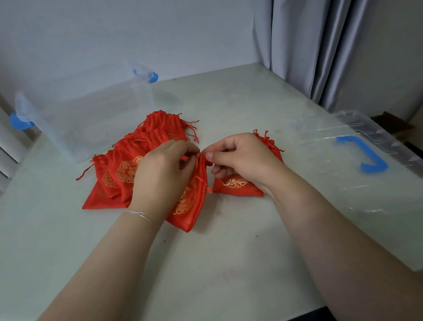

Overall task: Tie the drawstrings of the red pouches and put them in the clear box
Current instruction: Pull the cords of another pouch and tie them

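Both hands work at the gathered neck of one red pouch (192,202) lying on the pale table (214,274): the left hand (161,174) pinches a drawstring (199,180), and the right hand (240,158) pinches what appears to be the other cord end. A heap of pouches (130,166) lies left, a single pouch (235,186) beneath the right hand. The clear box (88,114) stands behind; its lid (373,178) rests right.

A single wide-angle view looks from the person's head, forward and steeply down, close over the table (228,260). Both forearms reach in from the bottom edge toward the middle. The far wall (119,28) and a curtain (322,37) fill the top. Straight edges bow outward near the frame's borders.
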Available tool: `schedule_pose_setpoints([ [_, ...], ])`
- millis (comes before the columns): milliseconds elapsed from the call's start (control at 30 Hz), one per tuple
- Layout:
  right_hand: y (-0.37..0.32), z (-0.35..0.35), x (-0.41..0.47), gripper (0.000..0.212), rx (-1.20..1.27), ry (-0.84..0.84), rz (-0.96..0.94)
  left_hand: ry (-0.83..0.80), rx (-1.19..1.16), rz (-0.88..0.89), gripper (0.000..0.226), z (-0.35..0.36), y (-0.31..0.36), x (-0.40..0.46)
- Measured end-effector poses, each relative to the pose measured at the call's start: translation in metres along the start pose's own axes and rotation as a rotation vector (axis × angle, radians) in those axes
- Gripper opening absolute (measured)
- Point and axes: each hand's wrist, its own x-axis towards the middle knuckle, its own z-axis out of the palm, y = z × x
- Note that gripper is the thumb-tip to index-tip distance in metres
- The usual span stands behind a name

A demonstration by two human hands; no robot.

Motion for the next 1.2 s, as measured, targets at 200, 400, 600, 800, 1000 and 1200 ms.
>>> schedule_pose_setpoints([
  [200, 0.0, -0.005, -0.001, 0.009, -0.151, 0.006, -0.05, 0.019, -0.031, 0.133, 0.012, 0.0, -0.001, -0.001],
  [400, -0.004, -0.007, -0.003, 0.022, -0.27, -0.062, -0.236, 0.035, -0.026, 0.171, 0.014, 0.0, -0.004, -0.002],
  [600, -0.003, -0.013, -0.002, 0.021, -0.203, -0.125, -0.168, 0.015, 0.0, 0.236, 0.011, 0.0, -0.003, -0.003],
  [800, -0.002, -0.009, -0.001, 0.016, -0.164, -0.083, -0.087, 0.033, -0.066, 0.224, 0.014, 0.0, -0.004, -0.001],
  [1000, 0.002, -0.005, 0.003, 0.011, -0.198, 0.004, -0.085, 0.102, -0.133, 0.228, 0.026, -0.001, 0.003, 0.0],
  [1200, 0.005, -0.004, 0.007, 0.01, -0.131, 0.02, -0.096, 0.061, -0.177, 0.228, 0.024, -0.001, 0.004, 0.001],
])
